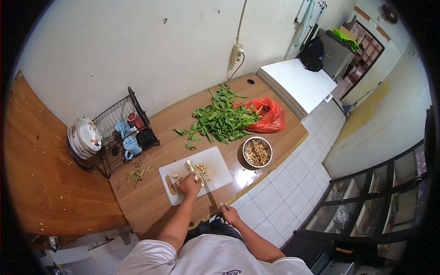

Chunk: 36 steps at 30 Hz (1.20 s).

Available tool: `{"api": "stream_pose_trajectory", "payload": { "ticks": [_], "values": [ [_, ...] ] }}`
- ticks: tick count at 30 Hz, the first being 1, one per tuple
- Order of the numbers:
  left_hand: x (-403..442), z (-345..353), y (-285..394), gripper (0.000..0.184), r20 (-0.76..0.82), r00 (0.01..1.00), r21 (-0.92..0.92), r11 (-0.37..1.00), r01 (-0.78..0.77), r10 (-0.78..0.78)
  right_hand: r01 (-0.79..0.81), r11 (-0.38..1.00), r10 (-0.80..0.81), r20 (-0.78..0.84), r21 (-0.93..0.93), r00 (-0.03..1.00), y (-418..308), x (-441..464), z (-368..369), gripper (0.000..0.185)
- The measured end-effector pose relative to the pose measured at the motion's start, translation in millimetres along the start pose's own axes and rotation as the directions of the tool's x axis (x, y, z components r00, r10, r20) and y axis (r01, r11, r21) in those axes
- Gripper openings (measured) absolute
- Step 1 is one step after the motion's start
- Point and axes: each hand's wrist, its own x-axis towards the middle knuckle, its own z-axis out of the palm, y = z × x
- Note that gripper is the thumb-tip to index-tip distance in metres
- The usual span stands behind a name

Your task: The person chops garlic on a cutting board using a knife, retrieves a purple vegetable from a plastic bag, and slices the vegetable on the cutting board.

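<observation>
My left hand (189, 184) rests on the white cutting board (217, 160), its fingers closed around a pale piece of food too small to name. My right hand (229, 214) grips a knife (214, 189) by its handle, with the blade pointing up toward the board's right part. Small chopped pale pieces (202, 169) lie on the board beyond my left hand, and a few larger pieces (189, 165) are beside them. Right of the board stands a round metal bowl (246, 160) holding chopped brownish pieces (257, 152).
Leafy greens (224, 120) and a red plastic bag (274, 120) lie at the wooden table's (176, 142) back. A black dish rack (110, 153) with cups and plates (85, 137) stands left, near green scraps (140, 173). A white surface (298, 82) adjoins at right.
</observation>
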Motion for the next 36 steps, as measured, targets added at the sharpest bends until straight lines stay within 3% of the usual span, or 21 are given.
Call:
{"api": "stream_pose_trajectory", "payload": {
  "ticks": [1, 3, 6, 11, 13, 16, 26, 29, 31, 35, 36],
  "values": [
    [0.5, 1.4, -0.2, 0.03, 0.009, 1.0, -0.001, 1.0, 0.002, -0.002, 0.046, 0.997, -0.049, -0.053, -0.063, 0.997, 3.3, 4.5, 3.9, 0.075],
    [3.1, 2.3, -1.1, 0.036, 0.021, 0.999, -0.047, 0.998, -0.045, 0.046, 0.038, 0.996, -0.041, -0.036, -0.075, 0.999, 5.3, 9.2, 7.1, 0.079],
    [0.3, 3.4, -1.9, 0.033, 0.043, 0.999, -0.121, 0.993, 0.005, 0.0, 0.052, 0.992, -0.055, -0.022, -0.116, 0.998, 0.0, 12.3, 13.1, 0.082],
    [-2.7, 6.3, -2.2, 0.024, 0.112, 0.994, -0.085, 0.996, 0.024, -0.014, 0.002, 0.993, 0.002, 0.034, -0.115, 0.999, -1.0, 18.8, 18.4, 0.083],
    [-5.6, 3.7, -3.2, 0.021, 0.141, 0.99, -0.079, 0.997, 0.002, 0.009, 0.079, 0.987, -0.084, -0.025, -0.141, 0.996, 1.7, 16.8, 18.4, 0.083],
    [-5.7, 4.6, -2.2, 0.02, 0.143, 0.99, -0.067, 0.998, 0.018, -0.008, 0.078, 0.984, -0.08, -0.005, -0.159, 0.997, 0.5, 15.6, 15.5, 0.082],
    [-2.9, 8.9, -6.4, 0.02, 0.128, 0.992, -0.057, 0.998, -0.007, 0.014, 0.019, 0.992, -0.02, -0.003, -0.127, 1.0, 13.6, 24.3, 15.3, 0.076],
    [5.4, 7.5, -16.0, 0.021, 0.073, 0.997, -0.083, 0.997, -0.001, 0.007, 0.112, 0.985, -0.124, -0.085, -0.132, 0.989, 23.2, 21.9, 20.5, 0.076],
    [11.1, -3.7, -23.4, 0.024, 0.097, 0.994, -0.111, 0.992, 0.054, -0.043, 0.021, 0.996, -0.026, -0.055, -0.083, 0.998, 27.2, 22.0, 20.7, 0.076],
    [17.1, -13.3, -42.2, 0.023, 0.122, 0.991, -0.103, 0.993, 0.065, -0.053, 0.042, 0.997, -0.047, -0.081, -0.057, 0.996, 36.0, 18.1, 26.5, 0.076],
    [15.5, -19.7, -42.2, 0.022, 0.104, 0.994, -0.024, 0.999, 0.037, -0.035, 0.012, 0.999, -0.015, -0.068, -0.041, 0.998, 37.4, 17.8, 27.6, 0.077]
  ]
}}
